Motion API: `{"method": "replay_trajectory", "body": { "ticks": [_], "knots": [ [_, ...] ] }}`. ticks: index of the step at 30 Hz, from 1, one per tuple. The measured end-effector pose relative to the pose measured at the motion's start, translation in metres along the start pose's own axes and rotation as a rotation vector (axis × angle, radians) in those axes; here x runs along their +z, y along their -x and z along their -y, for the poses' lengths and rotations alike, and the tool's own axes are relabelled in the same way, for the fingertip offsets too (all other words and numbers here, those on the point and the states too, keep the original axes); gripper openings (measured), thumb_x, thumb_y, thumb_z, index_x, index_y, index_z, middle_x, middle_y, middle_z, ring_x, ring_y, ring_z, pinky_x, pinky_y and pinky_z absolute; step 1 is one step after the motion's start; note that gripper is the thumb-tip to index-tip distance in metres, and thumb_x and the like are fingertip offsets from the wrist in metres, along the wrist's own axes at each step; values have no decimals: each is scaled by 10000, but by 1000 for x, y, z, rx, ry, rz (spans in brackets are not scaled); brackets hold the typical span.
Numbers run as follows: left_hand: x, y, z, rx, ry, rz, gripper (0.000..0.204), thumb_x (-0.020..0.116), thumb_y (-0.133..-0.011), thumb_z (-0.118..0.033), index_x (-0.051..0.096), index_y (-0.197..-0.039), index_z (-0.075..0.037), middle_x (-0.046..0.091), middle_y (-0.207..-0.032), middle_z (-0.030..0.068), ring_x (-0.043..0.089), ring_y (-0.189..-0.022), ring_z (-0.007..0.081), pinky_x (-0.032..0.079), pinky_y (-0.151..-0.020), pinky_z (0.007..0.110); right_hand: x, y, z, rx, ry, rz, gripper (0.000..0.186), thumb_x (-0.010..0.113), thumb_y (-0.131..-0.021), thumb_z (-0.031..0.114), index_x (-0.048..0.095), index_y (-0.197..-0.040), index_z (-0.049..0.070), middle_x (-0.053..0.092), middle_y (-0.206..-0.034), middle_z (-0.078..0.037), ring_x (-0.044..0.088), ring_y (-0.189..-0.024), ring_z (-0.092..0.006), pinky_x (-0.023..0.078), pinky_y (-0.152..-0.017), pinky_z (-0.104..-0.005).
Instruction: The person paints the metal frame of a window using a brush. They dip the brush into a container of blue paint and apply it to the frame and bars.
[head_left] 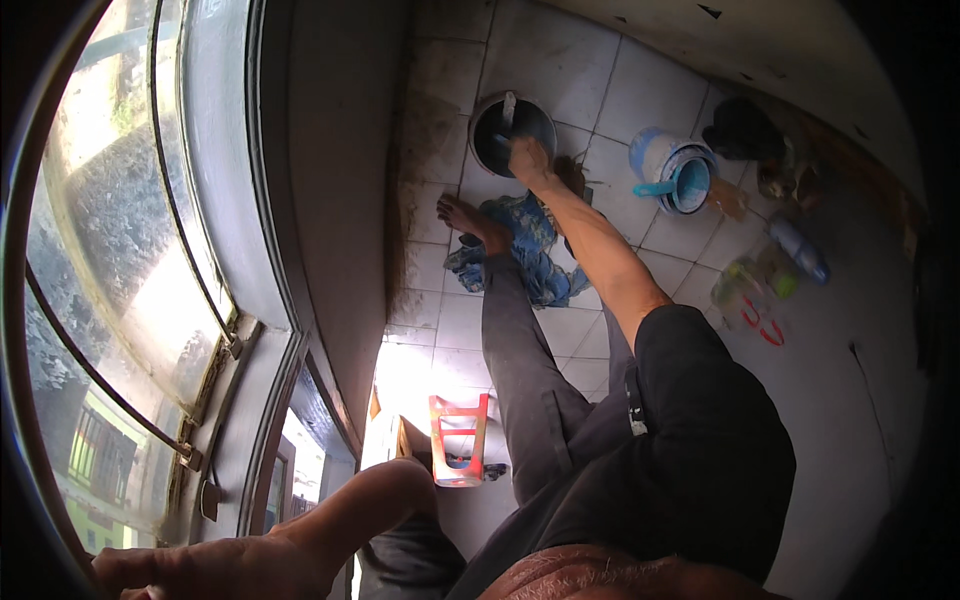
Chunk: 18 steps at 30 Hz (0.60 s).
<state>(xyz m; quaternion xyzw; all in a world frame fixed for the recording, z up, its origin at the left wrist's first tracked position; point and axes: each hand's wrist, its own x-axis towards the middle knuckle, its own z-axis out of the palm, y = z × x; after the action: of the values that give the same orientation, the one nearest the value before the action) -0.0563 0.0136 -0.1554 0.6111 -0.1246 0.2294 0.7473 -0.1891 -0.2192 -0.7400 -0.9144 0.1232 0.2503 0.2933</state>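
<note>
A barred window (115,250) fills the far left, above the person's left hand (205,568), which is near the window frame at the lower edge; whether it grips anything cannot be told. To the right of that hand and higher up stands a red-orange stool (458,478). Further right, a dark bucket (538,112) sits on the tiled floor, with a pale, stick-like tool (509,108) leaning in it. The right hand (530,160) reaches over the bucket's near rim, fingers curled; its grip is unclear. A crumpled blue patterned cloth (535,235) lies just below that hand. Right of the hand stands a white-and-blue tub (652,152) with a turquoise-handled tool (655,188), and beyond, lower, a blue bottle (798,248).
</note>
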Motion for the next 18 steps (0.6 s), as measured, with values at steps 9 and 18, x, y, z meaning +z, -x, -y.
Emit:
{"method": "replay_trajectory", "body": {
  "ticks": [9, 18],
  "knots": [
    [-3, 0, -7, -38, -10, 32, 411, 490, -1011, -408, 497, -1387, -243, 570, -1275, 75, 501, -1219, 236, 238, -1151, 607, -16, 1, -5, -91, 21, 21, 151, 588, -806, 45, 683, -913, -3, 654, -1023, -255, 636, -939, -439, 516, -813, -498],
    [-7, 3, -26, -58, -62, 95, 368, 500, -1018, -378, 545, -1349, -224, 569, -1252, 70, 534, -1165, 214, 282, -1136, 594, -40, -34, -16, -40, 143, 358, 163, 621, -816, 132, 686, -880, -4, 658, -877, -256, 648, -782, -403, 503, -707, -462]
  ]
}}
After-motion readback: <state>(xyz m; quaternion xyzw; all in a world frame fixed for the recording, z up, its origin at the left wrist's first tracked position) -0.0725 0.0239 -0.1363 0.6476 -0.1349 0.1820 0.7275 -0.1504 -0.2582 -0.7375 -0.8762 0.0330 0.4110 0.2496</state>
